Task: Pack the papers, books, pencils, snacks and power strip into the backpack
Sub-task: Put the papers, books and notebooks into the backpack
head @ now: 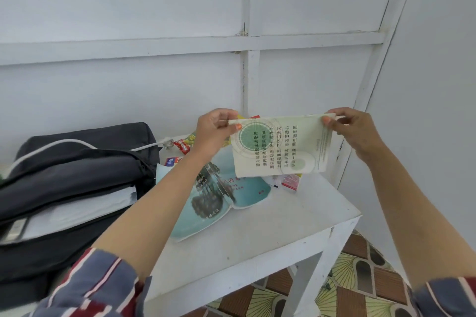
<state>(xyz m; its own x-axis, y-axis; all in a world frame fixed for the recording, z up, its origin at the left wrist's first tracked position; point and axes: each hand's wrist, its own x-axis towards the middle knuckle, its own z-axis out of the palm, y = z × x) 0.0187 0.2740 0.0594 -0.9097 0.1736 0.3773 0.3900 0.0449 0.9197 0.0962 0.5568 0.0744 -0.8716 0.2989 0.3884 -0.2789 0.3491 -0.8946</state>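
Both hands hold booklet [280,147] above worktop [257,234].
Left hand [215,127] and right hand [354,128] fingers pinch its top corners; open backpack [77,170] at left, teal book [219,198] below.

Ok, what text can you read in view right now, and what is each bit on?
Cream booklet, pinched by the left hand and right hand, print running sideways: "同生极乐国"
Same booklet: "悉发菩提心"
Its fine print near the right edge: too small to read.
Teal book on the table: cover characters blurred.
Red snack wrapper: white lettering, blurred.
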